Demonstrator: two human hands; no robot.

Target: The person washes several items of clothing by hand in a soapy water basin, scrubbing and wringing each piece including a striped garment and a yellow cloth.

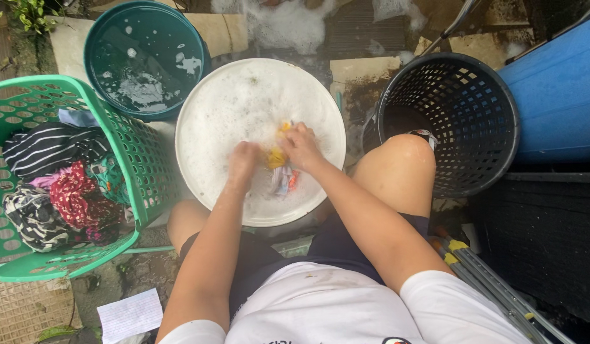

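White basin (212, 114): round and shallow, full of soapy foam; it sits on the ground between the person's knees.
Garment (279, 171): a small, bunched piece of cloth in yellow, with white and reddish parts, half sunk in the foam near the middle of the basin, a little toward the person.
Garment's lie: crumpled, so no clear front or end shows; its visible length runs roughly from the yellow part, farther from the person, to the pale and reddish part, nearer them.
Left hand (243, 162): blurred, fingers curled in on the left edge of the garment; it seems to grip the cloth.
Right hand (300, 145): closed over the yellow upper part of the garment, knuckles up, pressing it into the foam.
Hands together: close side by side, with the cloth bunched between them.
Teal bucket (94, 54): round, just beyond the basin on the left, holding dark water with patches of suds.
Green basket (126, 143): perforated plastic, to the left and touching the basin's rim, piled with clothes: a black-and-white striped piece, a red patterned one, a dark patterned one.
Black basket (492, 127): round and perforated, to the right beside the person's knee; its inside is too dark to tell the contents.
Blue drum (556, 89): at the far right, behind the black basket.
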